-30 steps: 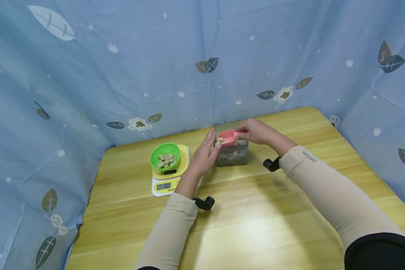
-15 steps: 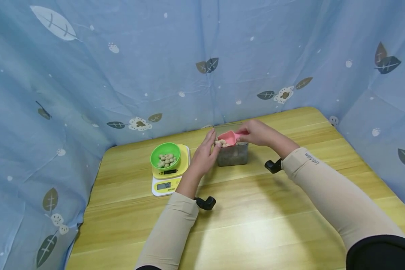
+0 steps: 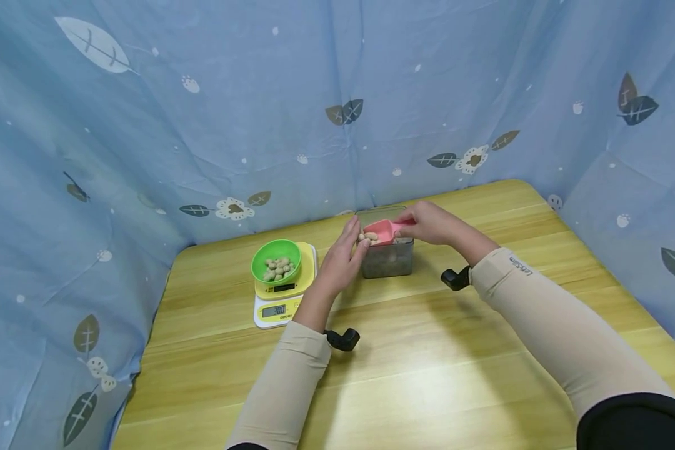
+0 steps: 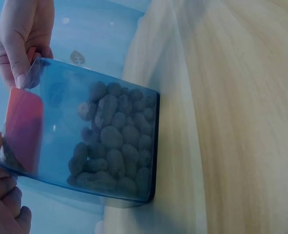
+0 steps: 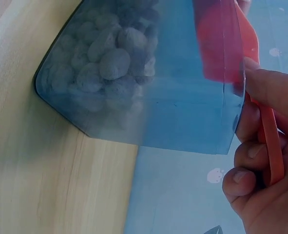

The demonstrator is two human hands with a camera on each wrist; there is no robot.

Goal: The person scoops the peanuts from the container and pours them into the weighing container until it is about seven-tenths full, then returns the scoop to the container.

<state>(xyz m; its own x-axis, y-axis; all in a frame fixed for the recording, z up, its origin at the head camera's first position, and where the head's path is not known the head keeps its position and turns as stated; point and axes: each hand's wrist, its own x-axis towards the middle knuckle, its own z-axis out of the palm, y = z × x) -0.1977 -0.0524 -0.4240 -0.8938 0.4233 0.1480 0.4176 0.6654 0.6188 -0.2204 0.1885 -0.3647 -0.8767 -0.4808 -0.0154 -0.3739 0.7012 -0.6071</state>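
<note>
A clear plastic box stands at the back of the table, with peanuts in its lower part. My left hand holds the box at its left rim, thumb and fingers about the near corner. A pink scoop tilts at the box's mouth, its front towards the left hand. Gripping its looped handle is my right hand, at the right side of the rim. Some peanuts lie at the scoop's front edge. The left hand partly hides that edge.
Left of the box, a green bowl with peanuts sits on a yellow and white kitchen scale, whose display reads about 30.0. A blue patterned curtain hangs behind the wooden table.
The right hand has shifted the scoop slightly to the right and down, and the peanuts at its front have moved a little. The left hand stays at the box; the scale reading is unchanged.
</note>
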